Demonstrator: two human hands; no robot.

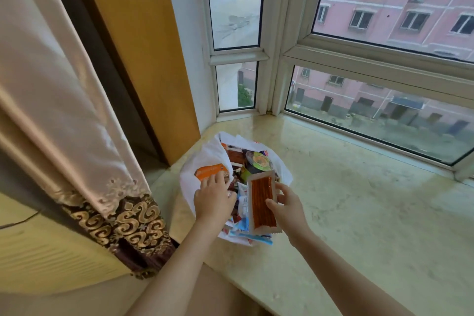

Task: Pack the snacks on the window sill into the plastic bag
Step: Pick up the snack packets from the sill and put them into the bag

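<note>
One white plastic bag (202, 159) lies open on the marble window sill (359, 200), at about 11 o'clock from the two hands. Its snacks are heaped and overlap, so they cannot be counted exactly; an orange packet (209, 170), a brown packet (234, 156) and a round green-lidded cup (257, 161) show among them. One long clear packet of orange-red sticks (262, 202), white-edged with crimped ends, lies over the bag's mouth, long axis running 12 to 6 o'clock, tipped slightly towards 11. The right hand (288, 209) pinches its right edge, thumb on top. The left hand (214, 199) rests on the bag's left rim, fingers curled over the orange packet. One curtain (77, 110) hangs at 9 o'clock.
</note>
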